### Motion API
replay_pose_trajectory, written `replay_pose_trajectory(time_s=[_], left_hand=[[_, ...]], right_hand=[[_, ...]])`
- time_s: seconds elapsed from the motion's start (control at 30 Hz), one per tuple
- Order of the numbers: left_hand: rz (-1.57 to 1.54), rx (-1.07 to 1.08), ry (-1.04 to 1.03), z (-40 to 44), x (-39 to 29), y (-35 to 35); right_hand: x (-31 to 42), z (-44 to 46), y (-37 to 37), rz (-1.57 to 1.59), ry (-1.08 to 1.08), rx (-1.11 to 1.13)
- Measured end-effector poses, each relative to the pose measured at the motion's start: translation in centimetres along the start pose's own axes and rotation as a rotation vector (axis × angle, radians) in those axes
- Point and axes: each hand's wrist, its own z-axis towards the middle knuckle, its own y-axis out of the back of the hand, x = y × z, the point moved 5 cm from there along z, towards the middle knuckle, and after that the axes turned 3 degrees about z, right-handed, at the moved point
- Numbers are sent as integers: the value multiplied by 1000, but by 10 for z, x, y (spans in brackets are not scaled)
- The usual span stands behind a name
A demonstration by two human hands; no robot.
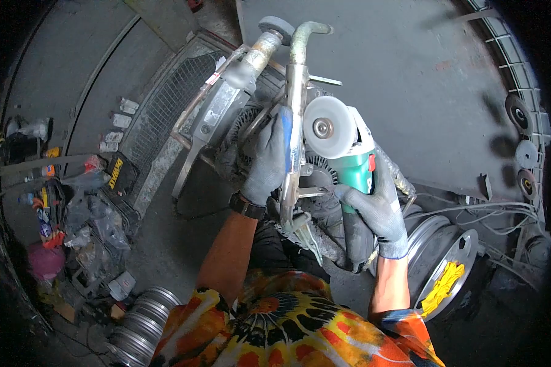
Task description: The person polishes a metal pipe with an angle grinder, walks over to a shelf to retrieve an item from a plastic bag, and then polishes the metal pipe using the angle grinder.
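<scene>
The right hand (382, 211) grips one grinder (355, 171), long axis pointing away from the wearer (281, 324), right of one metal tube (296, 92); the left hand (267, 162) touches that tube, closure undeterminable.

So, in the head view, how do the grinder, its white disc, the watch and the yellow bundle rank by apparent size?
Largest to smallest:
1. Grinder, partly covered by a hand
2. White disc
3. Yellow bundle
4. Watch

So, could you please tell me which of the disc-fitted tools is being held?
The green grinder, its white disc facing the camera, gripped in the right hand; the silver-grey tool with a grey disc, farther left, is in neither hand.
</scene>
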Motion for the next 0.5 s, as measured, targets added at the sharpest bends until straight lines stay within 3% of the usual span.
replay_pose_trajectory(time_s=[0.07, 0.1, 0.2, 0.27, 0.3, 0.37, 0.4, 0.47, 0.5], left_hand=[[307, 170, 59, -2, 7, 0], [310, 175, 56, -3, 4, 0], [171, 168, 86, -2, -14, 1], [-128, 139, 290, -2, -25, 0], [-123, 148, 289, -1, -8, -2], [570, -155, -545, -4, -1, 3], [571, -148, -551, -4, -14, 3], [-26, 56, 5, 1, -27, 2], [-20, 62, -3, -1, -28, 1]], right_hand=[[2, 1, -1, 1, -35, 14], [1, 1, 0, 5, -35, 9], [-6, 0, 0, 57, -78, 14], [-9, -4, 0, 78, -87, 7], [-8, -6, 1, 83, -87, -2], [-6, -9, 1, 60, -93, 10], [-7, -12, 3, 64, -90, 3], [-7, -20, 8, 84, -62, -5], [-4, -25, 11, 90, -55, -11]])
